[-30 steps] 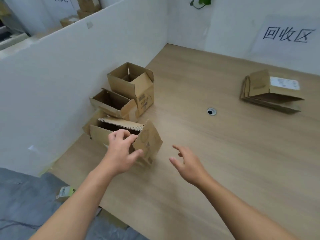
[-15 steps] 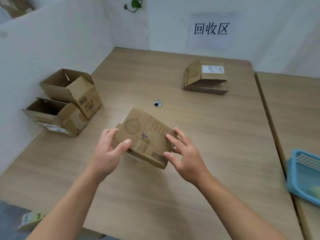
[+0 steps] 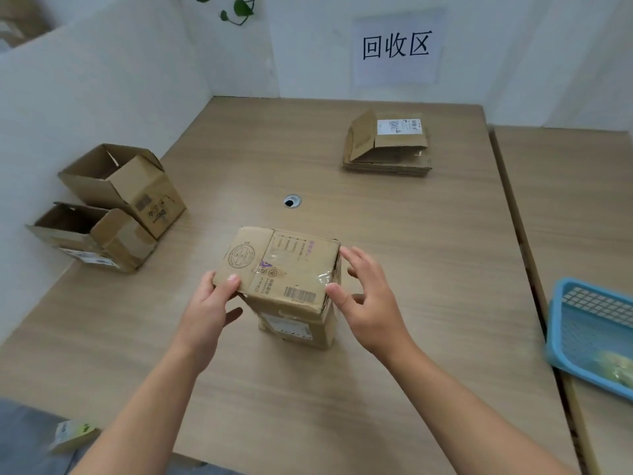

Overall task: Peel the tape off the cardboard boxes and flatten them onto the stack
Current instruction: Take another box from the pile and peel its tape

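Pinching taped box (image 3: 284, 269), left hand (image 3: 205, 311), right hand (image 3: 371, 303) spread, maybe touching, open boxes (image 3: 144, 190), stack (image 3: 387, 159) beyond

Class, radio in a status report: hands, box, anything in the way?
Left hand grips taped brown cardboard box, near-left corner. Right hand open, thumb touching its right edge. Clear tape not yet peeled. Path to flattened cardboard stack unobstructed.

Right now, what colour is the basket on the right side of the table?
Light blue, seen best in the head view: the basket.
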